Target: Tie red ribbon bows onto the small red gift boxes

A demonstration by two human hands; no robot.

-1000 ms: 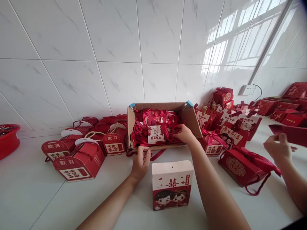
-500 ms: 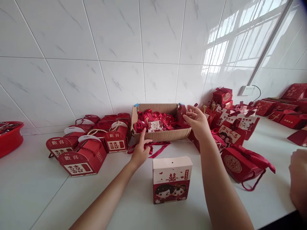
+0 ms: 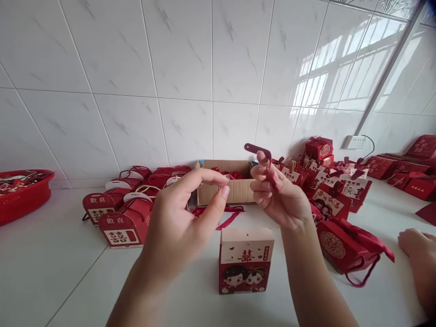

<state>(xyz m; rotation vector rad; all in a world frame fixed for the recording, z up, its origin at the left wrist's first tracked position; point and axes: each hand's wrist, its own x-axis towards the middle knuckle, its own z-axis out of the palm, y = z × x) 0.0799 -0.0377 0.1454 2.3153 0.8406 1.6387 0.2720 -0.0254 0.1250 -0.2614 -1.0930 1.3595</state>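
Up over the counter (image 3: 190,295), in the head view, the strap (image 3: 259,150) is in the air, pinched in the right hand (image 3: 284,198) between thumb and fingers. One end pokes out leftward with a little hole in it; the other hangs down across the fingers. The left hand (image 3: 184,206) is up too, curled into a loose C, thumb and index tips nearly meeting, nothing in it that I can see.

Handling-wise, my guess is the strap weighs next to nothing and is springy rather than floppy, since that free end holds its line. Hard to break, I'd think, maybe a bit slick if it's coated. I'd take it near the holed end, as that's the part sticking out, and keep fingertips off the hole itself.

The box (image 3: 245,261) stands upright on the counter below. Looks like card, so probably light and easy to dent or knock over.

Edges: the carton (image 3: 231,192) sits behind both hands, front rim being the snag risk, with ribbon (image 3: 230,221) lying just before it. Red boxes (image 3: 117,232) crowd the left, the seal box (image 3: 335,245) hems in the right side, and someone else's hand (image 3: 413,245) is farther right. Most room looks to be near left. Counter's front edge isn't in view.
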